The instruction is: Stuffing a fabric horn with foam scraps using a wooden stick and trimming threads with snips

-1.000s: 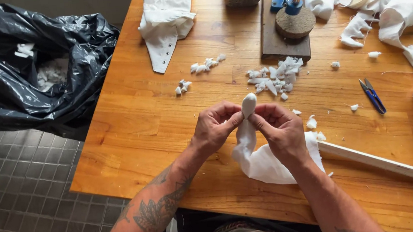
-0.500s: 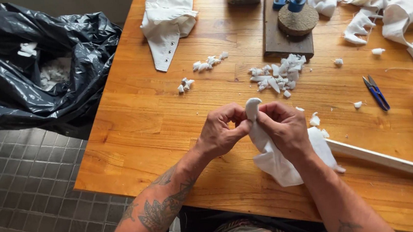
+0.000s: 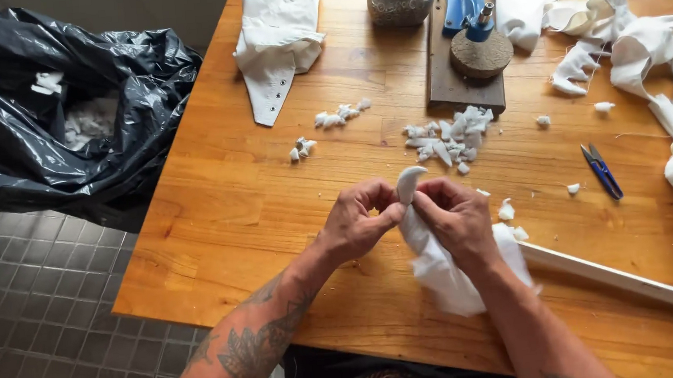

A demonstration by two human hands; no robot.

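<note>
Since the earlier view the two hands have shifted only slightly, settling a little closer over the middle of the wooden table (image 3: pixel 258 203), near its front edge, with the fabric tip turned a touch to the right. The left hand (image 3: pixel 355 226) pinches one side of a white fabric piece (image 3: pixel 439 273) and the right hand (image 3: pixel 457 218) pinches the other, each grip clenched on the cloth just below its rounded tip, which pokes up between the thumbs; the rest drapes down toward the front edge. Doing this well likely means keeping both pinches close to the tip and pulling evenly. Small white fabric scraps (image 3: pixel 448 136) lie behind the hands, blue thread snips (image 3: pixel 601 170) toward the right edge.
</note>
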